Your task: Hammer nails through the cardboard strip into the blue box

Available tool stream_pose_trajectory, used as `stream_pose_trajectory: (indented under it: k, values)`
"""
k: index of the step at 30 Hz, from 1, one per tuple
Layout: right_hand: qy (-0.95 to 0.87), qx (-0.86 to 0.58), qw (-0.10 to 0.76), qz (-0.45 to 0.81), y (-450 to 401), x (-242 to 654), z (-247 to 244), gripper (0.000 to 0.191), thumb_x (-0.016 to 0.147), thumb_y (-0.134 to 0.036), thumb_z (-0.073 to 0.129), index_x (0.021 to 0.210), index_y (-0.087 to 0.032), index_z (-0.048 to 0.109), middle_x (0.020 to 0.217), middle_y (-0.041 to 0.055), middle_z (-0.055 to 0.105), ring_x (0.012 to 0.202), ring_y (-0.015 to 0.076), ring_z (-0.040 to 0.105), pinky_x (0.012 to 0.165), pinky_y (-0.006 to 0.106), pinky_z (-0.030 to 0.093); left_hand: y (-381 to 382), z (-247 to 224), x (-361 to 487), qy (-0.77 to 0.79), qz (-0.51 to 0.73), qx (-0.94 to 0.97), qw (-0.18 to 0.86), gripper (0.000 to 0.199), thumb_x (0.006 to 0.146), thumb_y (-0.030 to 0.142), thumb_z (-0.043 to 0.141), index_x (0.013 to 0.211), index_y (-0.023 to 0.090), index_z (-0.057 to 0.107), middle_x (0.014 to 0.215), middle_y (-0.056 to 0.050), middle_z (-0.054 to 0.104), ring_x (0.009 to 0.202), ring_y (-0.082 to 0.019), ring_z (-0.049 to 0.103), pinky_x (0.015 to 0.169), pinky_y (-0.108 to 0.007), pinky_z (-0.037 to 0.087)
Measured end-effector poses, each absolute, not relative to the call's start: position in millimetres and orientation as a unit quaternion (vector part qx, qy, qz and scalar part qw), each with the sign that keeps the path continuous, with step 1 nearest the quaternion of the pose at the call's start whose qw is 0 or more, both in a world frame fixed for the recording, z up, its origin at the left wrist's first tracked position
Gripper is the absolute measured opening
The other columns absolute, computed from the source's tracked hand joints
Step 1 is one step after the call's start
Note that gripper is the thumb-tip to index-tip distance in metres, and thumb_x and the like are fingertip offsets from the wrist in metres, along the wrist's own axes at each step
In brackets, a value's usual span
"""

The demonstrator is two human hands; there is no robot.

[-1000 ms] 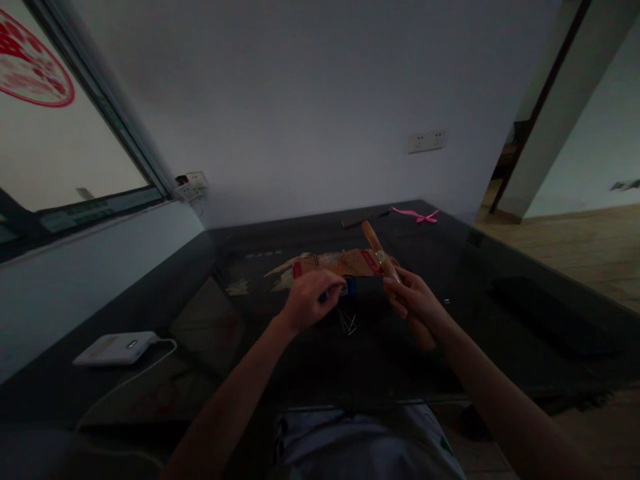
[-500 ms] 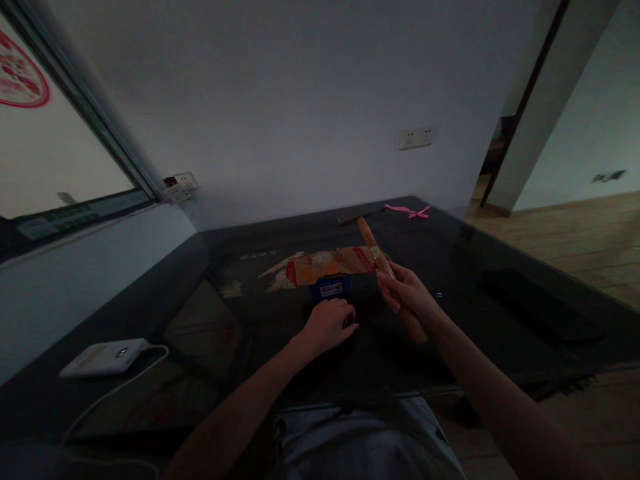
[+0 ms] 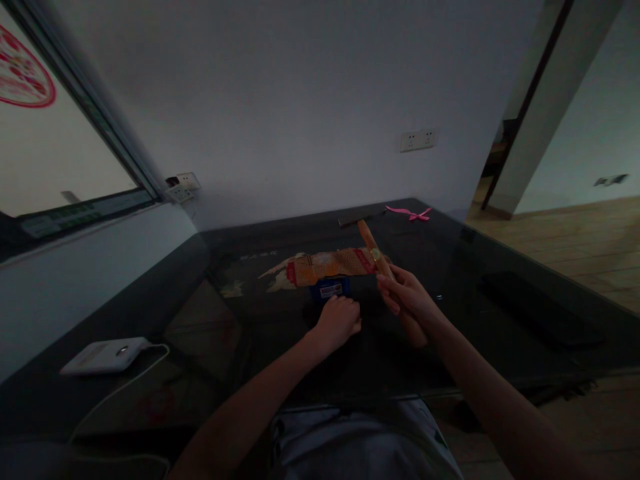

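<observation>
My right hand [image 3: 407, 293] is wrapped round the wooden handle of a hammer [image 3: 367, 235], whose dark metal head points away from me. Curled in front of a small blue box [image 3: 330, 288] is my left hand [image 3: 340, 317]; its fingers are closed and their inner side is hidden. An orange and red printed packet [image 3: 327, 265], crumpled and long, lies at the blue box, partly over its top edge as seen from here. The hammer's handle crosses in front of the packet's right end.
A dark glossy table [image 3: 280, 360] stands against the wall. On it lie a pink ribbon [image 3: 413, 213] at the back, a long black flat object [image 3: 540, 310] at the right, and a white device [image 3: 105, 355] with a cable at the left. Wall sockets [image 3: 419, 140] are behind.
My left hand has moved slightly right, and its thumb and fingers have closed together. The right hand and the hammer stay almost where they were.
</observation>
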State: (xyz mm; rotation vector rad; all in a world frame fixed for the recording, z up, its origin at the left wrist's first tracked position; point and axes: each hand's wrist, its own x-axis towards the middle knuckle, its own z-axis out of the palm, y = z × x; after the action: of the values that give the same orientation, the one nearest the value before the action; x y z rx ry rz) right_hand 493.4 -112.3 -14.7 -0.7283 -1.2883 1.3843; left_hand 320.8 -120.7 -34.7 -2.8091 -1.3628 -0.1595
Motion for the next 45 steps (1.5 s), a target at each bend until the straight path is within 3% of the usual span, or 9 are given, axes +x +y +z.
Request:
stream_pose_trajectory:
  k: [5,8,13,18,31,45]
  values:
    - [-0.528,-0.317,0.537,0.577,-112,494,-13,0.034,0.071,-0.039,0.067,0.090,-0.017,0.049,0.051,-0.0098,0.048,0.026,0.0024,0.037,0.025,0.015,0.027,-122,-15,309,-0.418,-0.174,-0.875,-0.170,0.014,0.074,0.017,0.056,0.086,0.015,0.061,0.074,-0.001,0.065,0.066,-0.012,0.059,0.060,-0.022,0.043]
    - [-0.518,-0.327,0.538,0.579,-112,493,-12,0.037,0.069,-0.040,0.068,0.091,-0.017,0.049,0.050,-0.0102,0.047,0.025,0.0029,0.037,0.025,0.016,0.027,-119,5,293,-0.394,-0.276,-0.842,-0.244,0.021,0.075,0.016,0.056,0.095,0.015,0.063,0.075,-0.001,0.066,0.066,-0.010,0.059,0.061,-0.020,0.045]
    - [-0.524,-0.332,0.533,0.576,-110,494,-13,0.034,0.070,-0.040,0.067,0.087,-0.018,0.048,0.050,-0.0097,0.047,0.026,0.0033,0.037,0.025,0.017,0.028,-88,33,262,-0.405,-0.443,-0.774,-0.201,0.023,0.076,0.023,0.058,0.097,0.017,0.066,0.086,-0.004,0.068,0.074,-0.013,0.063,0.070,-0.024,0.050]
    - [-0.525,-0.325,0.528,0.583,-111,494,-16,0.033,0.071,-0.039,0.066,0.089,-0.018,0.048,0.051,-0.0096,0.047,0.027,0.0027,0.037,0.026,0.016,0.028,-39,26,245,-0.438,-0.574,-0.678,-0.136,0.019,0.073,0.023,0.061,0.089,0.015,0.066,0.084,-0.006,0.068,0.075,-0.015,0.064,0.073,-0.027,0.052]
    - [-0.538,-0.329,0.515,0.581,-112,492,-15,0.034,0.070,-0.042,0.067,0.085,-0.019,0.046,0.050,-0.0100,0.047,0.026,0.0032,0.036,0.025,0.016,0.027,-21,-7,243,-0.467,-0.551,-0.677,-0.138,0.016,0.074,0.026,0.060,0.085,0.015,0.062,0.083,-0.004,0.066,0.076,-0.014,0.063,0.073,-0.026,0.051]
    - [-0.539,-0.331,0.514,0.579,-112,491,-15,0.032,0.071,-0.040,0.066,0.084,-0.019,0.046,0.050,-0.0102,0.046,0.026,0.0031,0.036,0.025,0.017,0.027,-19,-7,238,-0.467,-0.531,-0.686,-0.173,0.012,0.070,0.022,0.063,0.079,0.014,0.060,0.076,-0.004,0.064,0.070,-0.014,0.063,0.070,-0.027,0.052]
